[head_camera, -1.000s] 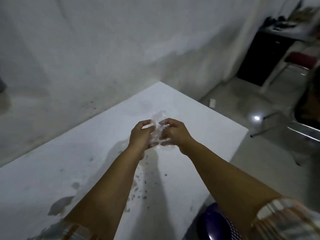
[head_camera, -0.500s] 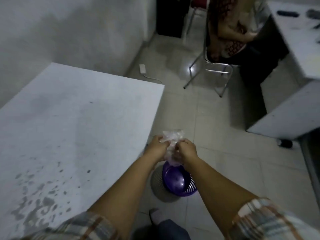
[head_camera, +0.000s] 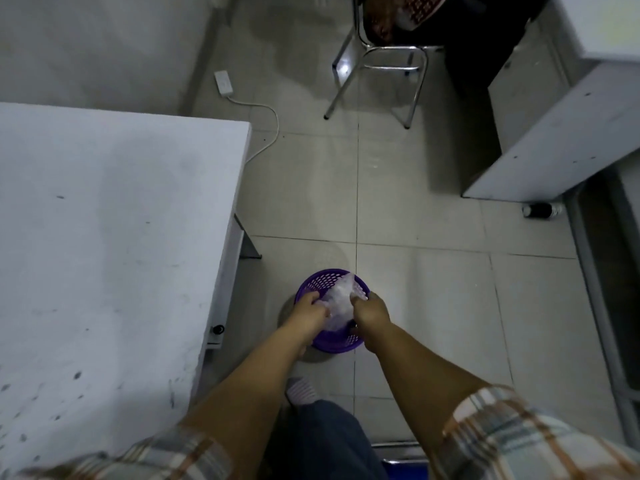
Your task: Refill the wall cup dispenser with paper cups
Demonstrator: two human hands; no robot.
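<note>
A crumpled clear plastic wrapper is pinched between both hands. My left hand grips its left side and my right hand grips its right side. Both hands are low, inside the mouth of a purple perforated waste basket standing on the tiled floor. No paper cups and no wall dispenser are in view.
A white, stained table fills the left side. A metal chair with a seated person stands at the top. A grey desk is at the right, a dark bottle beside it. A power strip with cable lies on the floor.
My view swung from the table and wall down to the floor. Both hands carried the wrapper off the table and lowered it into the purple basket.
</note>
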